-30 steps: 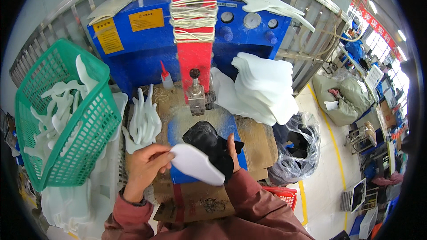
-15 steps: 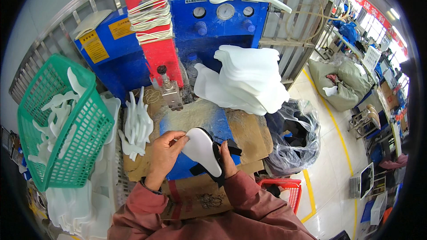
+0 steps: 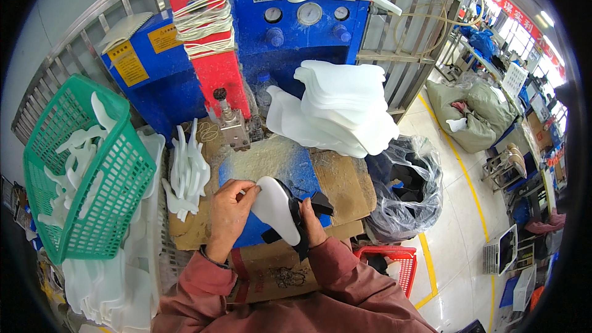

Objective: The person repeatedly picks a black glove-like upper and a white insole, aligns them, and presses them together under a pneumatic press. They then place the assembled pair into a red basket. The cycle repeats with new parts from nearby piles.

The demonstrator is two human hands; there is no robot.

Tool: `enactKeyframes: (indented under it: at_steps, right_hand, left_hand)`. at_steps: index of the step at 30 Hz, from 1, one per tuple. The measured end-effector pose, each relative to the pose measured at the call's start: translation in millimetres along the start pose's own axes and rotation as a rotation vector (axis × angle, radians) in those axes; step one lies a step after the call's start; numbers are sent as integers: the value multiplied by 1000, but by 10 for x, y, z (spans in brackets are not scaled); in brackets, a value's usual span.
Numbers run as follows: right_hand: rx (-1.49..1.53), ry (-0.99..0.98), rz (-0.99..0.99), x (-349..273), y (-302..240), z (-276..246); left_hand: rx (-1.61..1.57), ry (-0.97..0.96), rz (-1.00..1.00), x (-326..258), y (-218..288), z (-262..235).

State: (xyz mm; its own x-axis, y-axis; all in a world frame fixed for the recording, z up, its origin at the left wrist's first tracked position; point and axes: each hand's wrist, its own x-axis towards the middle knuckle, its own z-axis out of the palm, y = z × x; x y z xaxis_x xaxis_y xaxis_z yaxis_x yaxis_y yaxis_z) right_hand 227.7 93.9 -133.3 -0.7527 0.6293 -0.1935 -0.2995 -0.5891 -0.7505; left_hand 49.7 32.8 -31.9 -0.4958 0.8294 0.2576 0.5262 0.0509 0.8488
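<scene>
Between my hands is a shoe upper of black straps fitted with a white insole board (image 3: 277, 209), held above the blue work surface. Its white sole side faces up, tilted, with the wide end toward the machine. My left hand (image 3: 230, 211) pinches the edge near the wide end, thumb against the fingers. On the other side my right hand (image 3: 312, 224) grips the black straps (image 3: 320, 204), its thumb up and most fingers hidden beneath. A red machine arm (image 3: 220, 80) wound with cord and ending in a metal head (image 3: 235, 133) stands just beyond.
White insole boards (image 3: 342, 102) are stacked at the far right of the work surface. More white pieces (image 3: 188, 169) lie at the left, beside a green basket (image 3: 117, 172). A plastic-lined bin (image 3: 404, 209) and a red basket (image 3: 404, 265) stand at the right. Pressure gauges (image 3: 309, 14) top the blue machine.
Both hands and the shoe part have shifted very slightly, with the same grip. The whole view has moved a few pixels.
</scene>
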Motion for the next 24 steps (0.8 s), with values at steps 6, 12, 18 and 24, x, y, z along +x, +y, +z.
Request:
enactKeyframes:
  at_steps: [6,12,18,24]
  right_hand:
    - [2,38,27,-11,20,-6]
    - [28,14,28,-70,-64,57]
    - [3,44,10,-22,-28,34]
    - [-74,60,-30,-27,-42,44]
  left_hand:
    - [53,45,35,-25,5,66]
    - [20,46,28,-27,-84,144]
    - [19,127,38,-48,-89,235]
    - [139,138,290,-335,73,279]
